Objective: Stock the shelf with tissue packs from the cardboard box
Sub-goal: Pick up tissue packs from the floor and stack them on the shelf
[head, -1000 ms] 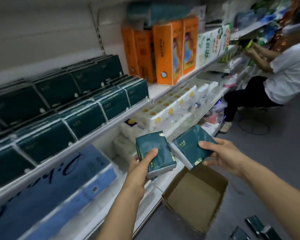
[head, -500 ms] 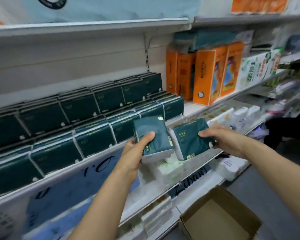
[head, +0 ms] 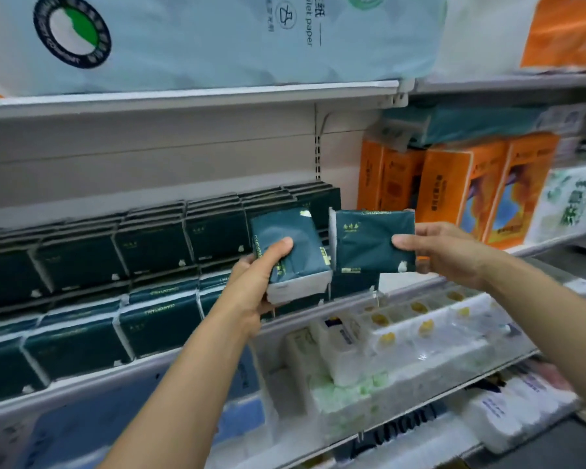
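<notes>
Carrying two dark-green tissue packs up to the shelf (head: 403, 292), one per hand. Left hand (head: 256, 286) is gripping the left pack (head: 286, 245), thumb on the front face, fingers wrapped underneath, pack tilted w/ its white end facing down-front. Right hand (head: 444, 252) is pinching the right pack (head: 372, 242) by its right edge, thumb on the front, holding it upright, label facing the camera. The two packs are just beside each other, nearly touching, hovering in front of the right end of the stocked green rows (head: 156, 245), not yet set down. Cardboard box isn't in view.

Step in hand, imo: placement, approx. mid-task, since the rows are already looking mostly full. Next move is calling for sliding both packs into the gap at the rows' right end, next to the orange boxes (head: 454, 191), squared up w/ their neighbours' fronts.
</notes>
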`<state>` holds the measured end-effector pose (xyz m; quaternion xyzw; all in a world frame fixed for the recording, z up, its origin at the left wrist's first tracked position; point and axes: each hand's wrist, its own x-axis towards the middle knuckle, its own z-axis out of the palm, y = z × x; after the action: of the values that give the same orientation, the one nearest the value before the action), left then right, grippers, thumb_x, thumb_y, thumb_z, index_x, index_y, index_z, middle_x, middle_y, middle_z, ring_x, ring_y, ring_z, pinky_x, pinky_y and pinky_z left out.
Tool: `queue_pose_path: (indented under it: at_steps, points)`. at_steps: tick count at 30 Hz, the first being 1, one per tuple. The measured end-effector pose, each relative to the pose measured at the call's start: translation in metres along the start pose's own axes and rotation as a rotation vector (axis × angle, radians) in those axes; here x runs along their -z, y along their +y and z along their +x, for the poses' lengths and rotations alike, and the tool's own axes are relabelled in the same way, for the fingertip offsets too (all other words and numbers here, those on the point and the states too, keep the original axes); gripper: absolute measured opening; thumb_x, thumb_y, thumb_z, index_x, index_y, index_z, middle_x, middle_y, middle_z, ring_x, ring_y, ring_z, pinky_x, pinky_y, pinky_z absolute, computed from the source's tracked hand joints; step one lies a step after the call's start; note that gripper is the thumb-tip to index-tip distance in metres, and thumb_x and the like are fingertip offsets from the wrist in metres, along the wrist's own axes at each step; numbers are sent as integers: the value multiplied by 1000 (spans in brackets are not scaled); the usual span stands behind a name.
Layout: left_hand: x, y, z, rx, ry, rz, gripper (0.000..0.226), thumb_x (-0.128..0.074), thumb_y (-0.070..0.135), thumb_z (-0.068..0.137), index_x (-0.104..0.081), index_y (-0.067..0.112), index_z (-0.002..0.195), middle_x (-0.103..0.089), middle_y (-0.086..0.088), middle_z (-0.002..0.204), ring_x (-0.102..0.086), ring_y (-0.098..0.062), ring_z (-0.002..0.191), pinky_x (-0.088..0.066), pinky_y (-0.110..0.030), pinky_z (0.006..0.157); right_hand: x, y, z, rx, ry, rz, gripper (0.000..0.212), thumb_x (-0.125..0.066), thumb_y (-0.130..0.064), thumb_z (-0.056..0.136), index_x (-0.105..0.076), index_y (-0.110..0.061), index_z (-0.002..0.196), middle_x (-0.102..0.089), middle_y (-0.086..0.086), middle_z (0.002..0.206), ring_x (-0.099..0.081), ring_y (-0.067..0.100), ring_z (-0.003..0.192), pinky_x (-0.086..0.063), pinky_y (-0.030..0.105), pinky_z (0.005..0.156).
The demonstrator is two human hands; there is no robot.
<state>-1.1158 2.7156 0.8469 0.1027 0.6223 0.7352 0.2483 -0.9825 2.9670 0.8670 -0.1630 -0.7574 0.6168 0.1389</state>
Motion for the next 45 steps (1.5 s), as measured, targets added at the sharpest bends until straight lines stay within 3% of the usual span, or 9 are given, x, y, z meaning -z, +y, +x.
queue_pose_path:
  at_steps: [4, 6, 8, 10, 14, 21, 34, 41, 45]
  points:
    - [1, 7, 18, -10, 87, -21, 47, -77, 44, 79, -70, 17, 117, -78, 0, 89, -71, -18, 82, -60, -38, 79, 5, -2, 51, 58, 160, -3, 28, -76, -23, 78, -72, -15, 105, -76, 7, 93, -65, 17, 73, -45, 26, 62]
    - [3, 10, 22, -5, 114, -26, 40, -77, 43, 79, -72, 17, 109, -78, -2, 90, -71, -19, 82, -59, -38, 77, 5, 0, 75, 72, 216, -28, 28, -79, -23, 77, -73, -15, 103, -76, 6, 91, -64, 15, 72, -45, 24, 56]
    - [4, 11, 29, -10, 147, -39, 34, -77, 42, 80, -73, 18, 103, -78, -2, 88, -71, -19, 81, -58, -37, 75, 5, 1, 102, 101, 231, -62, 44, -84, -30, 71, -70, -15, 110, -74, 1, 98, -69, 17, 86, -55, 30, 76]
    - [3, 12, 34, -11, 174, -41, 33, -76, 42, 81, -73, 18, 102, -79, -4, 92, -71, -20, 84, -58, -38, 78, 1, 0, 124, 105, 224, -104, 61, -85, -38, 67, -65, -16, 120, -69, 0, 113, -65, 23, 101, -49, 41, 97]
    - [-4, 13, 42, -14, 204, -31, 32, -75, 43, 82, -73, 18, 102, -78, -4, 93, -70, -20, 83, -56, -36, 76, -6, -1, 160, 86, 188, -127, 60, -80, -25, 78, -56, -12, 131, -58, 8, 130, -54, 29, 119, -40, 40, 105]
    - [-11, 5, 50, 0, 233, -67, 37, -76, 44, 76, -73, 19, 104, -79, -3, 94, -70, -20, 86, -57, -38, 79, -10, 6, 193, 61, 69, -298, 45, -72, -24, 86, -58, -4, 124, -62, 13, 119, -59, 34, 110, -46, 48, 101]
    - [-17, 0, 46, -22, 247, -75, 40, -75, 46, 72, -73, 22, 103, -78, -2, 96, -70, -18, 85, -55, -41, 88, -10, 25, 223, 8, 114, -244, 35, -81, -19, 77, -60, -13, 104, -68, 8, 100, -67, 24, 89, -56, 42, 89]
    - [-17, -4, 40, -28, 254, -99, 58, -77, 48, 63, -70, 20, 113, -78, -4, 101, -71, -19, 87, -58, -36, 73, -15, 29, 217, 33, 273, -301, 65, -81, -40, 75, -50, -11, 123, -55, 4, 107, -55, 23, 99, -44, 34, 88]
    - [-17, -4, 34, -23, 280, -117, 70, -80, 49, 60, -66, 18, 122, -78, -4, 102, -71, -20, 89, -57, -38, 73, -32, 17, 184, 201, 451, -53, 37, -68, -38, 88, -47, -15, 109, -49, -1, 90, -50, 22, 90, -39, 34, 82]
